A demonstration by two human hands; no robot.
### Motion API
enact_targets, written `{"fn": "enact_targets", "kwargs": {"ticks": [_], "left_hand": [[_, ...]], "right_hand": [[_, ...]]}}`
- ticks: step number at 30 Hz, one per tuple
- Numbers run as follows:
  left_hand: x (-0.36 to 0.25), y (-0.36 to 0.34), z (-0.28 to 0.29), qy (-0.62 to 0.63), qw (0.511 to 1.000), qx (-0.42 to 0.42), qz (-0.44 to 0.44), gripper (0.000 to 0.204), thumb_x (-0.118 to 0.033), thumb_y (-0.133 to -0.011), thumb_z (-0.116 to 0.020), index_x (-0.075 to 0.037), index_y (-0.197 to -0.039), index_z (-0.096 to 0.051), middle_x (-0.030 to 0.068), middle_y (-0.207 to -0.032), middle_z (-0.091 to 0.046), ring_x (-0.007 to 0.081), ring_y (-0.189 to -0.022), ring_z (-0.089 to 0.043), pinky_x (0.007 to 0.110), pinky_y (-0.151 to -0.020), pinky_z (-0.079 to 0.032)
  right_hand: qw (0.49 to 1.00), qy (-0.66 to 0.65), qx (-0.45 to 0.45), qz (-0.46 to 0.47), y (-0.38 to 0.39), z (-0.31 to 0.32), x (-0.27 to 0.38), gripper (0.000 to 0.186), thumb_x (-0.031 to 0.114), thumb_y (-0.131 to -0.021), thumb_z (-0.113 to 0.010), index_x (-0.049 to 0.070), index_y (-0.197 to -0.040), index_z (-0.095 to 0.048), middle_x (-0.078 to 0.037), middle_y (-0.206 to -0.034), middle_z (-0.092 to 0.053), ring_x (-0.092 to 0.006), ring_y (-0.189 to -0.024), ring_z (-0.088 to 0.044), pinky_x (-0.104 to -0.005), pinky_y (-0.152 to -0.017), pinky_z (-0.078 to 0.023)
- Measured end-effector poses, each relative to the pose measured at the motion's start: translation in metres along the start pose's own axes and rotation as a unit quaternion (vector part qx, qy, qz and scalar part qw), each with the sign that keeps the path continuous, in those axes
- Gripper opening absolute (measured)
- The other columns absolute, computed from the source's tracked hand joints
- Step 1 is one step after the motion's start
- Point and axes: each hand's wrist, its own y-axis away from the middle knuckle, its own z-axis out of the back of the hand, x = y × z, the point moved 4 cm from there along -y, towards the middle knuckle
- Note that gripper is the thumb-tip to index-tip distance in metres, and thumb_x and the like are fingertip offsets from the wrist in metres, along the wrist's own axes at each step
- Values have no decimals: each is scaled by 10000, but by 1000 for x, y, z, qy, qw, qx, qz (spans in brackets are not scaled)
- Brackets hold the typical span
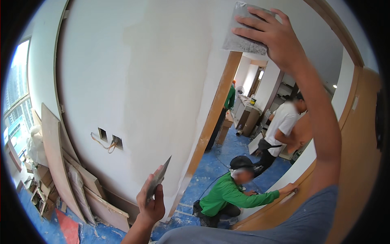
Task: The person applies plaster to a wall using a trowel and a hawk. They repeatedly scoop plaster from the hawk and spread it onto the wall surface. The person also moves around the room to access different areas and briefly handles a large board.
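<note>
My right hand [273, 44] is raised high, fingers spread over a flat grey metal blade [239, 42] against the white wall [166, 81] beside the top of a wooden door frame [219, 101]; its thumb is hidden. My left hand [151, 201], lower and in front of the wall, grips a thin metal scraper [160, 179], its edge tilted up. A paler beige patch of coating [158, 101] runs down the wall. Two cut-out boxes [115, 141] with loose wires sit in the wall, left of that scraper.
A co-worker in green [221, 191] crouches in the doorway at a wooden jamb [308, 179]; another in white [280, 122] bends behind, and a third [227, 101] stands farther back. Leaning boards [57, 158] and debris [40, 191] line the left. Blue sheeting [89, 234] covers the floor.
</note>
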Motion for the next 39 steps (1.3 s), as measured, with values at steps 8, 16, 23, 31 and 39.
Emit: {"fn": "enact_targets", "kwargs": {"ticks": [8,16,23,31,39], "left_hand": [[-20,12,-33,156,979,-11,134,437,82,-1012,-477,30,-1442,-415,195,-1330,-585,294,-1190,-632,452,-973,-581],[-37,52,-30,158,960,-53,226,315,51,-1022,-492,101,-1333,-500,197,-1280,-629,259,-1154,-654,395,-1017,-532],[-47,64,-13,271,904,-96,317,362,-65,-1023,-567,52,-1353,-477,184,-1208,-649,279,-1050,-702,428,-804,-640],[-74,48,2,526,623,-92,571,277,-289,-1017,-589,-82,-1201,-602,52,-1015,-711,165,-810,-689,290,-501,-469],[-90,66,88,466,672,-64,572,273,-229,-1003,-596,-43,-1203,-607,86,-963,-712,190,-728,-713,293,-445,-518]], "right_hand": [[975,-93,-86,-183,-22,-8,26,345,59,-911,-572,139,-1211,-722,-53,-1262,-680,-247,-1203,-573,-488,-932,-408],[988,-58,13,-145,23,-14,93,302,110,-879,-650,182,-1163,-721,2,-1223,-680,-208,-1249,-543,-475,-1021,-390],[962,-207,94,-150,82,48,153,404,103,-875,-613,150,-1270,-686,-16,-1331,-626,-218,-1257,-509,-489,-1006,-385],[585,-732,-170,-304,130,181,281,559,-26,-925,-555,72,-1475,-529,-228,-1291,-665,-319,-978,-695,-360,-820,-558],[687,-684,179,-165,125,198,346,770,66,-830,-680,316,-1529,-475,-33,-1454,-582,-321,-1123,-641,-401,-916,-576]]}}
